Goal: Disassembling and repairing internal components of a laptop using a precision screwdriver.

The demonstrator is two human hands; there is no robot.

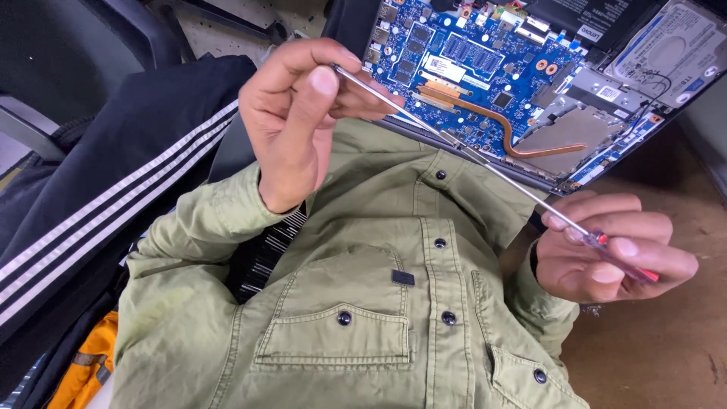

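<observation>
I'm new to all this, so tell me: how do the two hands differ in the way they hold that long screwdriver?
The left hand is raised higher and pinches the thin metal tip between thumb and fingers; the right hand sits lower and grips the red and clear handle. The left hand shows its back and thumbnail, while the right hand's fingers curl around the handle. Both hold the same screwdriver, which slants over the opened laptop.

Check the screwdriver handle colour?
The screwdriver handle is clear plastic with red, gripped in the right hand; the head view shows it.
</observation>
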